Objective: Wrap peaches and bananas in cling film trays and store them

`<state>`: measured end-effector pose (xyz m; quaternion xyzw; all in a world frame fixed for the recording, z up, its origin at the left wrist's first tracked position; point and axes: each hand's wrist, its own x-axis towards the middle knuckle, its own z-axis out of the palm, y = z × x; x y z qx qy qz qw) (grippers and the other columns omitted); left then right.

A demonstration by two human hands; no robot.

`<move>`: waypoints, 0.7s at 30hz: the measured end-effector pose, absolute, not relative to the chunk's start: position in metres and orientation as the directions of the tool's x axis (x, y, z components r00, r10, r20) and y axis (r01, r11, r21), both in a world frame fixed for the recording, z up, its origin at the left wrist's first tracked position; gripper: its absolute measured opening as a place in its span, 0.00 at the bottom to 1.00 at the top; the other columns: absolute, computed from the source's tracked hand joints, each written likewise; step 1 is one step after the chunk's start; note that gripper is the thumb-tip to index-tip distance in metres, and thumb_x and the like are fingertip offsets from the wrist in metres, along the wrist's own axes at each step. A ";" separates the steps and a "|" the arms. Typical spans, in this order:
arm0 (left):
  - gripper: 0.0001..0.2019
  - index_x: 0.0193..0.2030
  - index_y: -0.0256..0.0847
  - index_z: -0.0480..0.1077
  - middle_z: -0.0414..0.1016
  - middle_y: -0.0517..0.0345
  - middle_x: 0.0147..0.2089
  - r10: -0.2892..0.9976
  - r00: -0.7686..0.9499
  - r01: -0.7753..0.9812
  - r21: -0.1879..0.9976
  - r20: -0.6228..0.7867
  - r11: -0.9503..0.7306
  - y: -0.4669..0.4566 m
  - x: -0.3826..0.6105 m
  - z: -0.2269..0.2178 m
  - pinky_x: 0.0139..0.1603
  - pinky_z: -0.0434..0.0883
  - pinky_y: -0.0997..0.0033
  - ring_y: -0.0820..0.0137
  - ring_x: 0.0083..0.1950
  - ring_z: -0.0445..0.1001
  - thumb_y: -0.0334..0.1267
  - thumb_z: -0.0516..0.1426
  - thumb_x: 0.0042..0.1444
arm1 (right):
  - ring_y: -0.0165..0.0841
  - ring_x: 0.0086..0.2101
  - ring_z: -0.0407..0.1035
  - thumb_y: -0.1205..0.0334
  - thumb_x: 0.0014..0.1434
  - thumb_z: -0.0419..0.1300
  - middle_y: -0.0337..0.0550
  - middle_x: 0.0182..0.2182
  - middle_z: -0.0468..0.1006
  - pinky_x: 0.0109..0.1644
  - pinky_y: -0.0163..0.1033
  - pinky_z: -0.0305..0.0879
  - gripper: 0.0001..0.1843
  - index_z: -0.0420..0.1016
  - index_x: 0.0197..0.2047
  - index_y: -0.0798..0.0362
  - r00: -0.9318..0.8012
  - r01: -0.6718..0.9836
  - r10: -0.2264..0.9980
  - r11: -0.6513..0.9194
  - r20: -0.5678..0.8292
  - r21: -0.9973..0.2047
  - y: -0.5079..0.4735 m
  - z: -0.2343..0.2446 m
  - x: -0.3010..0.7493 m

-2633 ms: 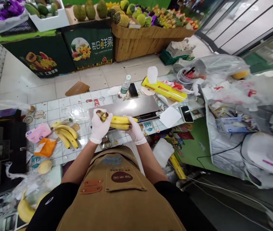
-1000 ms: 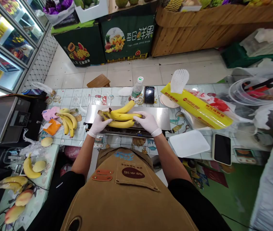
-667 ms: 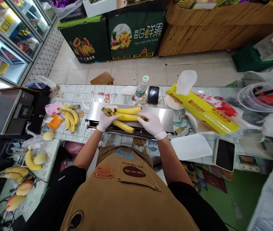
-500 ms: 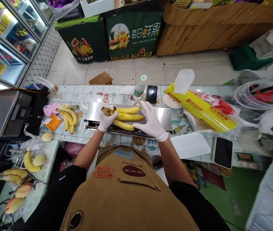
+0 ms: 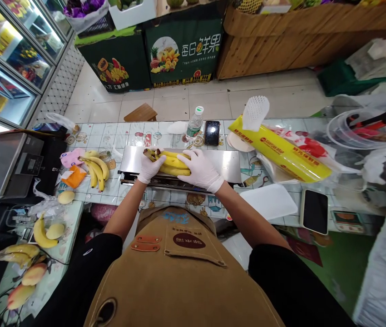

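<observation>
A bunch of yellow bananas [image 5: 174,170] lies across a long metal tray-like device [image 5: 230,164], stems to the left. My left hand [image 5: 149,169], in a white glove, grips the bunch near its dark stems. Over the other end curves my right hand [image 5: 200,170], also gloved; its fingers wrap the banana tips and hide them. Both hands are closed on the fruit. Left of the device a second bunch of bananas [image 5: 97,170] rests on the tiled-pattern counter [image 5: 111,136].
Behind the device stand a water bottle [image 5: 195,123] and a dark phone [image 5: 212,133]. A yellow printed package [image 5: 281,150], white foam trays [image 5: 269,201] and another phone [image 5: 314,211] lie on the right. At left are a scale [image 5: 5,163] and peaches [image 5: 34,274].
My right hand has moved left and closed around the banana tips, where it was spread beside them. The bananas are pressed closer together. My left hand keeps its grip.
</observation>
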<state>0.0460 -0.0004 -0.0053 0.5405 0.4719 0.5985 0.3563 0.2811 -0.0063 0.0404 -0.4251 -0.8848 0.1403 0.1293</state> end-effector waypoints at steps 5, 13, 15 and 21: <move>0.26 0.38 0.43 0.72 0.80 0.53 0.42 0.914 -0.207 0.088 0.937 0.349 -0.338 -0.003 0.048 -0.014 0.57 0.78 0.57 0.62 0.46 0.83 0.63 0.71 0.52 | 0.60 0.60 0.63 0.53 0.59 0.71 0.63 0.67 0.73 0.63 0.60 0.67 0.35 0.76 0.66 0.59 -0.653 0.697 0.745 0.662 0.138 -0.275 -0.008 0.044 0.280; 0.25 0.34 0.41 0.73 0.77 0.57 0.32 0.843 -0.305 0.230 0.893 0.444 -0.387 -0.005 0.058 -0.012 0.39 0.77 0.67 0.67 0.34 0.79 0.64 0.66 0.58 | 0.59 0.61 0.62 0.48 0.67 0.67 0.59 0.68 0.73 0.59 0.56 0.62 0.27 0.79 0.62 0.55 -0.654 0.726 0.753 0.653 0.080 -0.213 -0.001 0.062 0.265; 0.26 0.34 0.41 0.73 0.77 0.56 0.31 0.855 -0.298 0.264 0.898 0.424 -0.353 -0.004 0.057 -0.011 0.39 0.77 0.67 0.67 0.34 0.79 0.65 0.66 0.57 | 0.59 0.61 0.63 0.50 0.68 0.66 0.61 0.63 0.78 0.57 0.55 0.60 0.23 0.79 0.59 0.57 -0.660 0.734 0.751 0.651 0.025 -0.191 0.002 0.066 0.259; 0.28 0.35 0.41 0.73 0.78 0.55 0.33 0.835 -0.335 0.271 0.894 0.436 -0.358 -0.003 0.057 -0.014 0.41 0.78 0.66 0.67 0.35 0.80 0.68 0.64 0.60 | 0.56 0.60 0.69 0.61 0.69 0.63 0.63 0.56 0.82 0.56 0.52 0.59 0.19 0.78 0.60 0.60 -0.677 0.726 0.735 0.655 -0.048 -0.209 0.007 0.071 0.243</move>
